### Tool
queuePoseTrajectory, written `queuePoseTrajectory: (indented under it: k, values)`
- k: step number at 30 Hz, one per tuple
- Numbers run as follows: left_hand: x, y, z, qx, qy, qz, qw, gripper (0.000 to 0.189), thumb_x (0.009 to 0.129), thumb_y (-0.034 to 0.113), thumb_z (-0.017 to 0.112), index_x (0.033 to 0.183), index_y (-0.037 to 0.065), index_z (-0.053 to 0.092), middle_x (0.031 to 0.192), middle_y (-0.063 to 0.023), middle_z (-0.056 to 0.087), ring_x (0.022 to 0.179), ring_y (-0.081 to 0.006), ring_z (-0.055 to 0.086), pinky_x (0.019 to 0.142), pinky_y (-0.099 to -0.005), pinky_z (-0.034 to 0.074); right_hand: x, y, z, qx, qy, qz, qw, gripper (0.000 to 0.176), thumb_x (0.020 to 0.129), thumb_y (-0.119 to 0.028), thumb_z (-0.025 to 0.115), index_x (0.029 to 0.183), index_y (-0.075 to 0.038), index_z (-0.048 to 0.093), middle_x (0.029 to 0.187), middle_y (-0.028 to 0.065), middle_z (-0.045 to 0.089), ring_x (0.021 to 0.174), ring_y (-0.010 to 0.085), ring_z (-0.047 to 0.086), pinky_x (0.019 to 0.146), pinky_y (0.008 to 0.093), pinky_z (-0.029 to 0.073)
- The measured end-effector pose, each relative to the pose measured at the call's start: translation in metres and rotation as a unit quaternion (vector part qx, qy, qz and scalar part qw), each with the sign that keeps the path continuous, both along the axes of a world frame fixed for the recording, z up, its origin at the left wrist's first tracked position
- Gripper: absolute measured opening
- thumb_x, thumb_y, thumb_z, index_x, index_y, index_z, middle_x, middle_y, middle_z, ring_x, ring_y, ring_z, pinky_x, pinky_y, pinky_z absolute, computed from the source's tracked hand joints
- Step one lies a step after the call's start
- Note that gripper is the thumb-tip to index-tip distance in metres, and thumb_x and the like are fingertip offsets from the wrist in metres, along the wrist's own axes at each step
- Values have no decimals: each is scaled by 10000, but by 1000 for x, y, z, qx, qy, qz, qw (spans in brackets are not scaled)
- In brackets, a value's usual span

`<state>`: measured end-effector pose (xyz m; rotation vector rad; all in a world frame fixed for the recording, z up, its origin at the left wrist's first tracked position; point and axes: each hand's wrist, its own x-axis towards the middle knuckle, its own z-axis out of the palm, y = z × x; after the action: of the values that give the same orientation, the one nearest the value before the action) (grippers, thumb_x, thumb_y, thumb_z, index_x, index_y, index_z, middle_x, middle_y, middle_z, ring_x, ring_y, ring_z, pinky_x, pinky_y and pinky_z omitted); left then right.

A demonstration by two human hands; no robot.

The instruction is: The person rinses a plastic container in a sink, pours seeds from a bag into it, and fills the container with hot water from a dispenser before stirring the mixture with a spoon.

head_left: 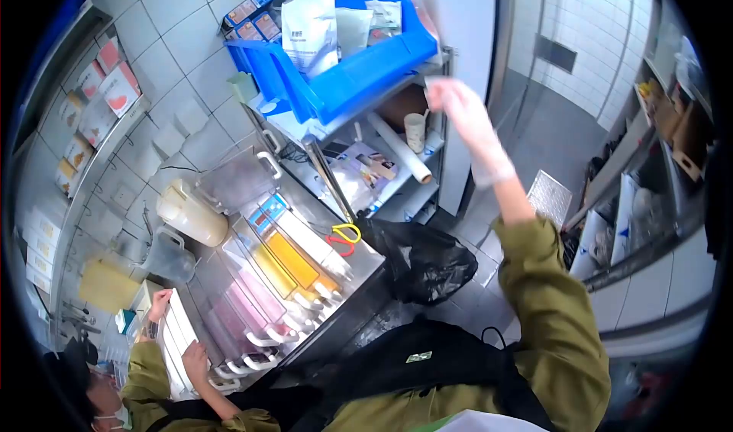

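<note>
My right hand, in a thin clear glove, is raised beside the right end of a blue plastic bin. Its fingers look bent and drawn together, though they are blurred; what they hold, if anything, I cannot make out. White packets stand in the bin, which rests on top of a metal shelf rack. Below my hand, a patterned cup and a white roll sit on the shelf. My left hand is out of view.
A co-worker's hands hold a white panel at left. Clear containers with white handles, some with yellow or pink contents, line the counter, near scissors and a pitcher. A black bag hangs at the counter's end.
</note>
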<state>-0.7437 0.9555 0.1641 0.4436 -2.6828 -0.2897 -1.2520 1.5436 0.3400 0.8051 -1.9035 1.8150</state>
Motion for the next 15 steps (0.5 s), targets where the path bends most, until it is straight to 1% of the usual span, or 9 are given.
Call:
queuePoseTrajectory:
  k: [1,3,4,5,6,7,9,10,15]
  values:
    - [5,3,5,-12,-11,10,1000,142,639,60,546,752,-8,599,872,-156,617,909,-339,564,787,-399,455,-39,-10,21,46,72,-10,996,263,900,-190,421,965,13,576,825,45,600,736,107,545,681,241,448]
    - [-1,2,9,-55,-3,11,998,141,642,61,530,725,-20,610,798,-154,630,828,-327,603,796,-380,476,-114,-38,54,-27,89,15,996,293,864,-227,457,939,31,575,843,60,616,746,141,566,711,276,452]
    - [-6,1,15,-72,-29,-8,997,153,655,63,523,738,-24,618,786,-151,633,808,-318,610,806,-368,477,-134,-50,71,24,59,-42,997,348,833,-263,483,988,39,560,910,91,613,802,171,573,748,294,446]
    - [-6,2,20,-85,-56,-25,994,165,668,65,515,750,-27,625,774,-147,636,787,-309,617,817,-355,477,-153,-61,85,78,28,-97,992,419,802,-299,510,1037,46,546,977,122,610,857,200,579,786,312,441]
    - [-7,-6,18,-106,-51,-45,992,142,668,84,519,695,-19,612,732,-113,640,744,-280,632,804,-371,494,-214,-84,68,1,-22,-14,1000,601,734,-366,555,1152,59,476,1115,182,555,1002,254,546,863,331,409]
    - [-11,2,25,-75,-55,-25,995,159,727,106,517,686,-29,591,755,-138,634,765,-278,628,782,-366,495,-243,-104,64,27,-69,6,997,727,707,-386,592,1235,69,386,1191,213,496,1093,270,496,897,329,389]
    - [-20,16,40,-78,-64,5,995,157,731,105,514,693,-29,588,758,-137,631,766,-274,626,779,-363,495,-264,-128,67,148,-98,-19,984,687,695,-405,612,1180,56,458,1159,202,528,1086,297,505,900,338,391]
    - [-26,25,46,-84,-68,20,994,156,733,104,512,697,-29,586,760,-137,630,766,-272,624,778,-361,495,-276,-142,68,265,-39,-93,959,561,746,-404,594,1057,61,553,1048,207,582,951,324,563,809,361,432]
    - [-78,87,80,-96,-75,107,987,152,744,101,503,715,-28,579,768,-134,623,768,-262,617,770,-353,494,-323,-162,80,116,-49,-21,992,339,734,-331,574,817,-7,629,842,191,620,817,324,584,733,378,439]
